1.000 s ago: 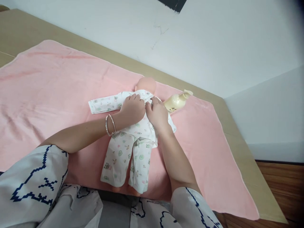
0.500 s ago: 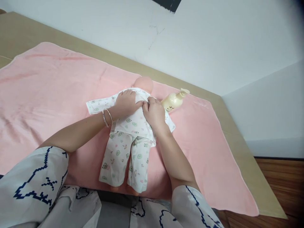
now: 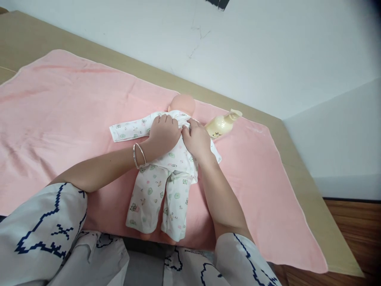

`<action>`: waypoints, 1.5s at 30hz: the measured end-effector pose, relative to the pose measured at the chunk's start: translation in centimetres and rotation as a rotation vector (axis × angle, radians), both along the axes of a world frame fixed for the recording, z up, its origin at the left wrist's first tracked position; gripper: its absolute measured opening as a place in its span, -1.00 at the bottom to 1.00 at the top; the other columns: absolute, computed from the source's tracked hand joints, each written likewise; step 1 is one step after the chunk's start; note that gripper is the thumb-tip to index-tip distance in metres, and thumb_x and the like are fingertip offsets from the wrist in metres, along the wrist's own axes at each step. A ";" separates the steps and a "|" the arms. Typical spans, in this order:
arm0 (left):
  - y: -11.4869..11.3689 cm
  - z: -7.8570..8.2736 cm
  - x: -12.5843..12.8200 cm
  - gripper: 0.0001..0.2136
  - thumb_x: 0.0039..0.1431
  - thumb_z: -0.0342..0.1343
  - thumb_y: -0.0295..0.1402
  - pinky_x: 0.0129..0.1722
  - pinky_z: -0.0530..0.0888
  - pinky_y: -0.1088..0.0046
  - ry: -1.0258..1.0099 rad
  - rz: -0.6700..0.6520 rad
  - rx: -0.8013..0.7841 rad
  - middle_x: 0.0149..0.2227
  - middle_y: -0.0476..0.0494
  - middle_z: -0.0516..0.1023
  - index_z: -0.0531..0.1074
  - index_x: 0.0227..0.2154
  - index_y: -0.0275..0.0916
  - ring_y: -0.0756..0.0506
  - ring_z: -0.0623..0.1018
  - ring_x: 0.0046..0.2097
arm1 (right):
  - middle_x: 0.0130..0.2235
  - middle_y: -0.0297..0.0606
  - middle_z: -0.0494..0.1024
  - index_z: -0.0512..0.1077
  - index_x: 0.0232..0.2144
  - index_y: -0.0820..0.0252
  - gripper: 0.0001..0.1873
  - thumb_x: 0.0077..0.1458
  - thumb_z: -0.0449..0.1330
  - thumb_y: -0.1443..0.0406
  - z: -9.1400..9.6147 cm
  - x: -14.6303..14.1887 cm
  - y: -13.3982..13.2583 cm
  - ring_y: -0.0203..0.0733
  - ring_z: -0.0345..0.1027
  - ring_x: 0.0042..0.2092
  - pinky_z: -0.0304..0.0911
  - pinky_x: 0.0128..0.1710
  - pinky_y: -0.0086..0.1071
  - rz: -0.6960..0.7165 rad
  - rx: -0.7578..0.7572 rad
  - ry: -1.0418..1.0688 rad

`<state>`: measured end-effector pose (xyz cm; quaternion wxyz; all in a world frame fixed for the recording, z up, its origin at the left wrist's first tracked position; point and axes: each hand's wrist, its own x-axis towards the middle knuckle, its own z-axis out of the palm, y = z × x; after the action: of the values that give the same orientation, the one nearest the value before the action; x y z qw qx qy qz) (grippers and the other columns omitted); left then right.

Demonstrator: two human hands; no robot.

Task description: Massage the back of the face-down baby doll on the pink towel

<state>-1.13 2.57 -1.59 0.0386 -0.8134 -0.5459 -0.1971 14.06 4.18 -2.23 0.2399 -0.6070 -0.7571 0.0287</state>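
A doll (image 3: 182, 104) in a white pajama top (image 3: 181, 153) and matching printed pants (image 3: 149, 198) lies stretched out with its head away from me; no facial features show on the bare head. My left hand (image 3: 165, 133), a silver bangle at its wrist, is closed on the upper part of the top with its fingers curled. Beside it, my right hand (image 3: 197, 139) also grips the cloth there, thumb and fingers bent close together. The thumbs nearly meet at the middle of the top. Cloth between the fingers is mostly hidden.
A pink blanket (image 3: 253, 190) lies under the doll on a wooden table (image 3: 297, 167). Just right of my right hand is a cream pump bottle (image 3: 220, 126). A white wall (image 3: 258, 59) borders the table's far side.
My left hand has shifted slightly right and its fingers are more curled, closer to my right hand. The right hand stays on the top. The view has moved a little.
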 end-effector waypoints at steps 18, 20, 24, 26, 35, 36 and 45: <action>2.2 -1.7 -0.4 -0.61 0.34 -0.09 -0.21 0.25 0.19 0.00 -0.169 0.002 -0.046 0.13 -0.46 0.45 0.34 0.05 -0.39 -0.35 0.36 0.21 | -0.13 0.08 0.58 0.39 -0.04 0.29 -0.62 0.20 0.01 0.18 -0.2 0.1 0.2 0.18 0.42 -0.05 0.31 -0.05 -0.03 -0.030 0.005 0.071; 2.3 -1.8 -0.4 -0.59 0.34 -0.09 -0.21 0.27 0.18 -0.01 -0.169 0.000 -0.055 0.15 -0.47 0.43 0.34 0.07 -0.42 -0.36 0.35 0.23 | -0.16 0.07 0.58 0.39 -0.09 0.27 -0.65 0.20 0.01 0.18 -0.1 0.1 0.1 0.17 0.41 -0.07 0.31 -0.07 -0.05 -0.040 0.007 0.061; 2.4 -1.7 -0.5 -0.58 0.34 -0.09 -0.18 0.27 0.17 -0.04 -0.172 -0.017 -0.074 0.18 -0.48 0.41 0.35 0.08 -0.42 -0.37 0.33 0.25 | -0.24 0.02 0.55 0.38 -0.17 0.24 -0.71 0.21 0.01 0.17 0.0 -0.1 -0.1 0.13 0.41 -0.14 0.31 -0.13 -0.08 -0.059 0.012 0.042; 2.4 -1.8 -0.6 -0.58 0.34 -0.09 -0.18 0.27 0.18 -0.04 -0.171 -0.019 -0.068 0.18 -0.45 0.42 0.35 0.08 -0.39 -0.36 0.34 0.24 | -0.25 0.01 0.55 0.37 -0.17 0.24 -0.72 0.21 0.01 0.18 0.0 -0.2 -0.2 0.13 0.40 -0.15 0.30 -0.13 -0.07 -0.065 0.024 0.033; 1.7 -1.4 -0.5 -0.66 0.33 -0.11 -0.25 0.17 0.27 0.00 -0.113 -0.005 0.002 0.05 -0.45 0.48 0.38 -0.01 -0.35 -0.37 0.42 0.11 | -0.10 0.04 0.58 0.43 -0.05 0.25 -0.64 0.26 -0.03 0.21 0.0 -0.7 -0.8 0.15 0.42 -0.04 0.30 -0.04 -0.08 -0.081 0.051 -0.005; 1.7 -1.3 -0.4 -0.67 0.34 -0.12 -0.26 0.16 0.27 0.00 -0.103 -0.010 0.005 0.03 -0.46 0.48 0.38 -0.02 -0.36 -0.37 0.43 0.09 | -0.08 0.05 0.58 0.43 -0.03 0.26 -0.63 0.25 -0.02 0.21 0.0 -0.7 -0.7 0.16 0.41 -0.02 0.29 -0.03 -0.07 -0.078 0.045 -0.006; 1.8 -1.5 -0.2 -0.72 0.34 -0.15 -0.32 0.04 0.33 0.12 -0.089 -0.020 0.007 -0.08 -0.39 0.50 0.39 -0.09 -0.36 -0.34 0.46 0.01 | 0.05 0.07 0.55 0.42 0.06 0.31 -0.56 0.25 -0.01 0.20 0.1 -0.2 -0.2 0.21 0.37 0.11 0.26 0.10 0.00 -0.044 -0.011 0.026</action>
<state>-1.37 4.35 -3.11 0.0152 -0.8091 -0.5382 -0.2354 13.90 3.98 -2.13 0.2469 -0.6242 -0.7404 0.0353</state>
